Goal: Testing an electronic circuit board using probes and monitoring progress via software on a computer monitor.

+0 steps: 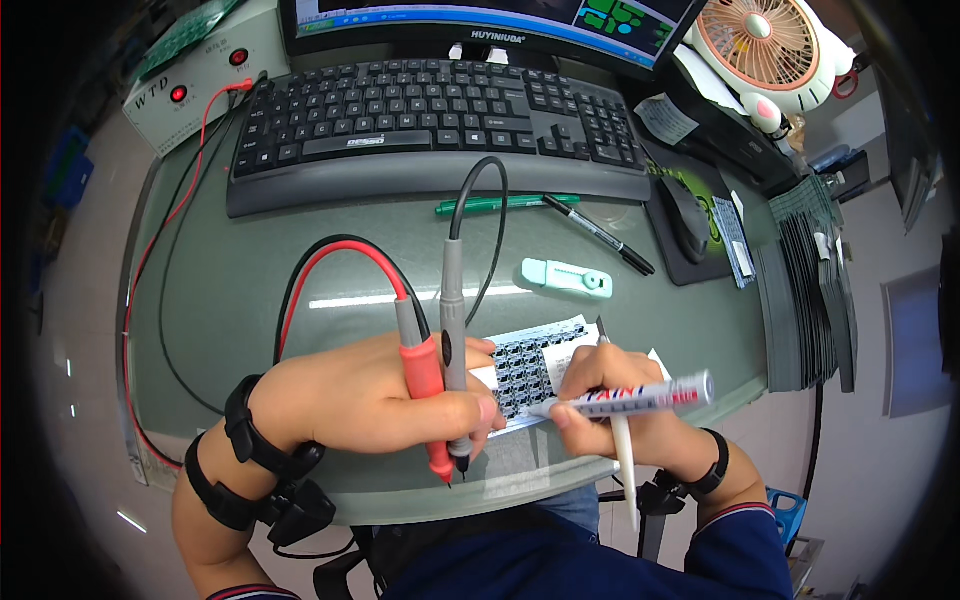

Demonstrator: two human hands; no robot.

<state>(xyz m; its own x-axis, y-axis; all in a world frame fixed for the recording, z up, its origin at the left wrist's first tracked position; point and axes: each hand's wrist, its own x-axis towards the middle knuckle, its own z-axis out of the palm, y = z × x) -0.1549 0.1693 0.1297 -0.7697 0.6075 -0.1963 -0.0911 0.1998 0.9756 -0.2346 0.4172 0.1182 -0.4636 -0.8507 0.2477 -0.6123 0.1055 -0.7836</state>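
My left hand [375, 395] grips two test probes together, a red probe [425, 385] and a grey probe [453, 320], tips pointing down toward the table's front edge. Their red and black leads loop back over the green table [250, 300]. My right hand [610, 405] holds a white marker pen [640, 397] with its tip on a small panel of circuit boards [530, 365] lying between both hands. The same hand also holds a white-handled pointed tool [623, 460]. The left fingers rest on the panel's left edge.
A black keyboard [430, 125] and monitor [480, 25] stand at the back, a grey tester box [195, 75] at back left. A green pen [500, 205], black marker [600, 235] and mint utility knife [565, 278] lie mid-table. Mouse [688, 215], stacked dark panels [805, 290], small fan [765, 45] right.
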